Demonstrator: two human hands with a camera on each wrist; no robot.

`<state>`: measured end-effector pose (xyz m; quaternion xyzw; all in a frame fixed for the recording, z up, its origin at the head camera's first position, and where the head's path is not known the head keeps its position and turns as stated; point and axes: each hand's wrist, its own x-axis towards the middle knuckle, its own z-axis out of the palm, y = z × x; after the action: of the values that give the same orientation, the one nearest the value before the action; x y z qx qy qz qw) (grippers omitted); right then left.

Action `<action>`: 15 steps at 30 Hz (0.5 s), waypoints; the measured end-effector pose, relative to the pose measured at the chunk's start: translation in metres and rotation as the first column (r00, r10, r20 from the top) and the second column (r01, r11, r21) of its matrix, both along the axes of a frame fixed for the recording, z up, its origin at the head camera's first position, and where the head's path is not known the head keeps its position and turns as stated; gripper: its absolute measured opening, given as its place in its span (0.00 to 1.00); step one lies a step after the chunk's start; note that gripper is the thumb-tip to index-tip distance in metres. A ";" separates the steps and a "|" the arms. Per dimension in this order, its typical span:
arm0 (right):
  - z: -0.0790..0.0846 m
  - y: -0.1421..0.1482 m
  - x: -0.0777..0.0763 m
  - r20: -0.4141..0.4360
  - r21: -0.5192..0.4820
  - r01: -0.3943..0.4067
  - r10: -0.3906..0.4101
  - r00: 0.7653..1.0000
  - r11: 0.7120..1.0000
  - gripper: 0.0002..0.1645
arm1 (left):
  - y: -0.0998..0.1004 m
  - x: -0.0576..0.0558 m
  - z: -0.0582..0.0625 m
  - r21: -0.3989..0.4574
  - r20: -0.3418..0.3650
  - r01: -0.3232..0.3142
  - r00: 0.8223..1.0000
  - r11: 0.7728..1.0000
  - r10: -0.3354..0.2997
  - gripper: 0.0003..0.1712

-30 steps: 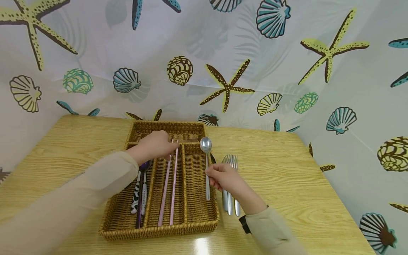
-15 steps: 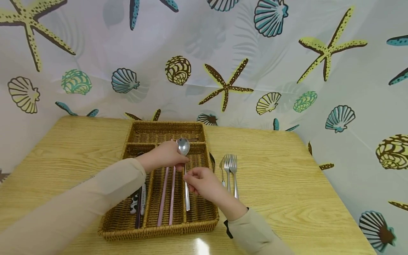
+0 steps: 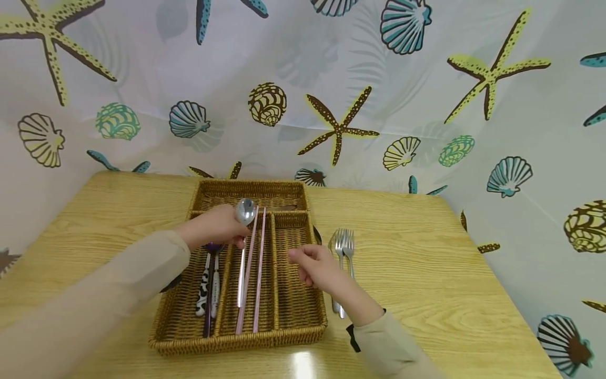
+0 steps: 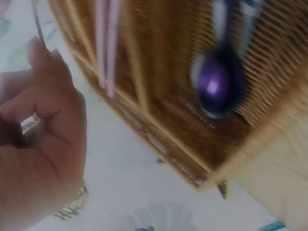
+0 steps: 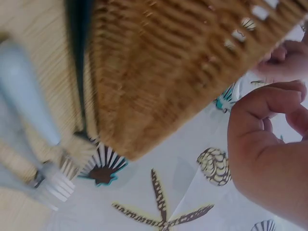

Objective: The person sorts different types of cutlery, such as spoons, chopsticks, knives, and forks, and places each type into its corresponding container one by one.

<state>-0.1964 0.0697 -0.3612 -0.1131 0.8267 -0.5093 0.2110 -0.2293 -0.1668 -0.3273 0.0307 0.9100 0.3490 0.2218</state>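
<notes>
My left hand (image 3: 219, 227) holds a silver spoon (image 3: 245, 211) just below its bowl, over the middle compartment of a woven tray (image 3: 236, 345). The spoon's handle hangs above two pink chopsticks (image 3: 259, 273). Only a thin part of that handle (image 4: 38, 21) shows in the left wrist view, past the fingertips. Above the tray's right compartment is my right hand (image 3: 318, 266), its fingers loosely curled with nothing between them. In the right wrist view the same hand (image 5: 269, 144) is beside the tray's woven wall.
A purple spoon (image 4: 214, 86) lies in the left compartment with other handled utensils, one cow-patterned (image 3: 202, 292). Several forks (image 3: 347, 243) lie on the table right of the tray. A dark utensil (image 5: 79, 72) is alongside the tray's right wall. A patterned cloth (image 3: 426, 105) hangs behind.
The spoon has moved left, from my right hand over the right compartment to my left hand over the middle one. My right hand has let go and drawn back to the right.
</notes>
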 end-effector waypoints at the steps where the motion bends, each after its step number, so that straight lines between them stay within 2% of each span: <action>1: 0.000 0.005 -0.001 0.000 0.001 0.009 -0.009 1.000 1.000 0.20 | -0.006 0.000 -0.002 -0.027 -0.013 0.005 1.000 1.000 -0.005 0.19; 5: 0.001 0.021 -0.006 -0.001 0.000 0.049 -0.049 0.999 0.999 0.20 | -0.024 0.001 -0.010 -0.091 0.007 -0.007 1.000 0.996 0.007 0.16; 11: 0.004 0.030 -0.007 0.010 -0.004 0.083 -0.083 0.997 0.997 0.19 | -0.034 0.001 -0.020 -0.065 0.112 -0.026 0.993 0.998 0.033 0.08; 15: 0.004 0.034 -0.008 0.003 0.002 0.090 -0.090 0.996 0.996 0.21 | -0.034 0.001 -0.028 -0.159 0.087 0.022 0.996 0.987 -0.008 0.09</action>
<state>-0.2040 0.1034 -0.3576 -0.0745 0.8311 -0.5177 0.1892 -0.2283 -0.2012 -0.3548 0.0047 0.9244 0.2741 0.2653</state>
